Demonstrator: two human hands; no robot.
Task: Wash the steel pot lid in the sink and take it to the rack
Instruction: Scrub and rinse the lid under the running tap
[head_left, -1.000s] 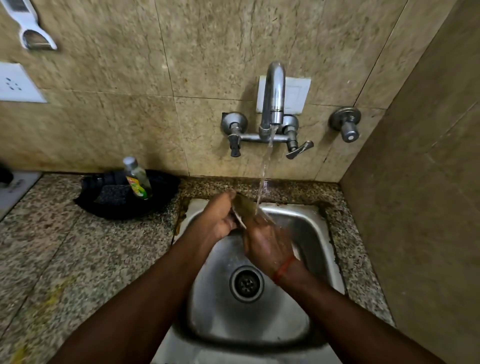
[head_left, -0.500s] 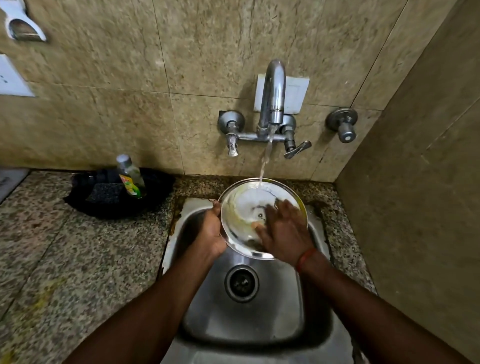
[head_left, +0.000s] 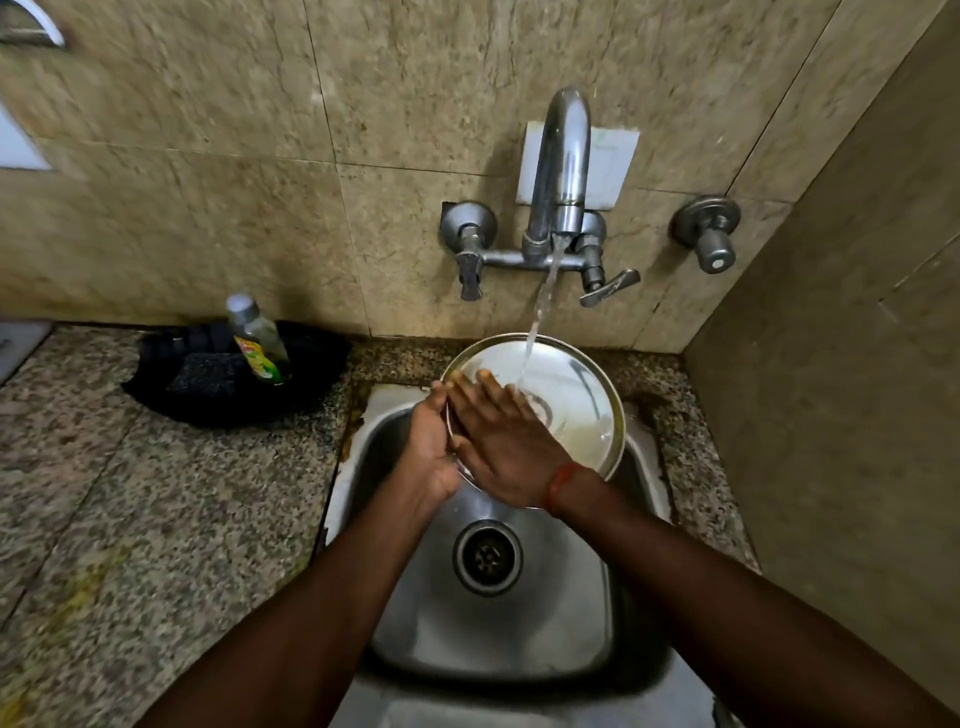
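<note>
The steel lid (head_left: 566, 410), tilted over the sink's (head_left: 519, 623) back edge under running water, looked thin, stiff and slippery; the left hand (head_left: 434, 447) pinched its rim, the right hand (head_left: 506, 447) pressed spread on its face.

Two bare forearms without sleeves; a thin red-orange thread band (head_left: 560, 486) circles the wrist of the right hand (head_left: 506, 447).

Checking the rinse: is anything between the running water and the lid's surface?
Nothing visible: the stream lands straight on the steel lid, beside the right hand lying on it; the left hand grips the rim.
</note>
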